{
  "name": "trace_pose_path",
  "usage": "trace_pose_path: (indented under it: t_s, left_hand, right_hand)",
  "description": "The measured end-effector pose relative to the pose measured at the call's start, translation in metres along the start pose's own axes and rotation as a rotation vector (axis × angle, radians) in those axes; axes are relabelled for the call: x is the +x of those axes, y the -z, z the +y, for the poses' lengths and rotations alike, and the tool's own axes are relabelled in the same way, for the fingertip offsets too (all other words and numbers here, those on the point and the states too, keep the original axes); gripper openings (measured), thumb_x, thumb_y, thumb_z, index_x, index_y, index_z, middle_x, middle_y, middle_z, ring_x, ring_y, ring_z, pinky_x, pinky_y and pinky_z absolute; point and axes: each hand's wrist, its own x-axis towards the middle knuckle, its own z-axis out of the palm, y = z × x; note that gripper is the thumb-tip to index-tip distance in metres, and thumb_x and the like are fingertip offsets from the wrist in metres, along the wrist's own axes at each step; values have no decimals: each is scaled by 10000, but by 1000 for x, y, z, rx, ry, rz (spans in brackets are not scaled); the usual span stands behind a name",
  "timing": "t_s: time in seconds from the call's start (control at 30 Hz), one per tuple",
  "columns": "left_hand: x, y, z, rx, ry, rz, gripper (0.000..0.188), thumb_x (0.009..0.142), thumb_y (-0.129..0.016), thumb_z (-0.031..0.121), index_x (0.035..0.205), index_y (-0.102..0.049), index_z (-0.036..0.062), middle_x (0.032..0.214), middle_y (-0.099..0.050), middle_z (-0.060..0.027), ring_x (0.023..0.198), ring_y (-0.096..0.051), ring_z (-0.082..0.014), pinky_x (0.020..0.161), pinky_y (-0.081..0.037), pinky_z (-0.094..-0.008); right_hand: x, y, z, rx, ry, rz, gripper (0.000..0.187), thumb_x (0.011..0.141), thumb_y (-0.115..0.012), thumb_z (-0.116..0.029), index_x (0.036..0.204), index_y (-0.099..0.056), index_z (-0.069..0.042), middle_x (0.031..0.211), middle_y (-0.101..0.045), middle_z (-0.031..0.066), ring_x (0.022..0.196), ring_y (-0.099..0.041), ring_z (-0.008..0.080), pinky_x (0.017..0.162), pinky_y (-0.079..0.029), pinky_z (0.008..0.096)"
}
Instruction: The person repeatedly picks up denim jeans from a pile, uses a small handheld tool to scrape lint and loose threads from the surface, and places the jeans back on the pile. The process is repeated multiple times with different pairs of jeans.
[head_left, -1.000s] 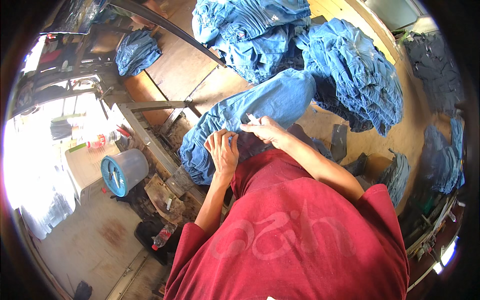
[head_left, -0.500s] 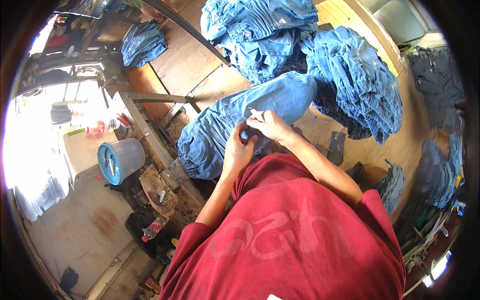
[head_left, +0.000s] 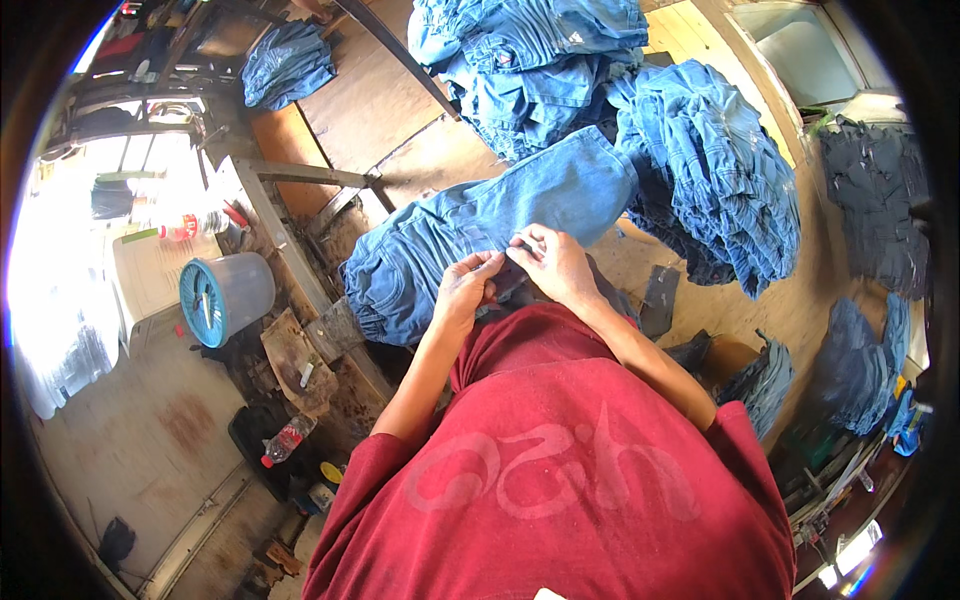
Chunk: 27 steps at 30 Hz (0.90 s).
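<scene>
A pair of blue jeans [head_left: 455,228] lies folded lengthwise in front of me, its gathered waist end to the left. Over its near edge my left hand [head_left: 468,287] has thumb and fingers pinched together. My right hand [head_left: 556,265] is close beside it, its fingertips also pinched and almost meeting those of the left. Whatever sits between the fingertips is too small to make out. Beyond the jeans rises a tall pile of denim garments [head_left: 530,95], with another heap of denim [head_left: 710,175] to its right.
At left, a clear bucket with a blue rim [head_left: 228,300] stands near a wooden frame [head_left: 285,250]. A plastic bottle [head_left: 290,440] lies lower down. Dark garments [head_left: 870,210] and more denim [head_left: 855,365] are at right. Another denim bundle [head_left: 288,65] rests at the far left.
My right hand has come down and nearer the left, so the fingertips almost meet. The small white stick seen in its fingers before no longer shows. The view has shifted slightly.
</scene>
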Motion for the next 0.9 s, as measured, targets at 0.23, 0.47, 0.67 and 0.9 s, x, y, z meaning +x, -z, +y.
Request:
trace_pose_path:
  t_s: [0.23, 0.47, 0.67, 0.9]
  left_hand:
    - [-1, -11, -13, 35, -234, 44, 181, 1052, -738, 259, 1044, -707, 80, 684, -576, 69, 521, -462, -37, 513, -415, -237]
    - [3, -1, -30, -24, -218, -10, 217, 1082, -688, 273, 1044, -712, 61, 780, -668, 20, 554, -460, -27, 560, -456, -237]
    - [-3, 10, -38, -321, -3, -91, 175, 1094, -666, 267, 1084, -681, 93, 885, -650, 19, 594, -436, -25, 651, -500, -263]
    - [-8, 9, -38, -300, -27, -124, 166, 1099, -664, 265, 1090, -639, 101, 836, -600, 59, 564, -434, -19, 636, -541, -273]
  right_hand:
    - [-3, -6, 11, 34, 27, -47, 249, 985, -750, -299, 1033, -754, -55, 820, -751, 120, 760, -733, 272, 710, -554, 403]
    - [10, -2, 28, 494, -179, -267, 220, 1037, -707, -241, 1057, -722, -22, 851, -667, -18, 813, -584, 80, 747, -495, 276]
    - [7, 1, 41, 805, -399, -381, 138, 1044, -722, -234, 1061, -698, -99, 842, -594, -80, 701, -488, 13, 608, -384, 210]
    - [4, -6, 40, 511, -71, -259, 178, 1025, -746, -213, 1131, -705, -76, 844, -618, -55, 658, -520, 26, 575, -422, 221]
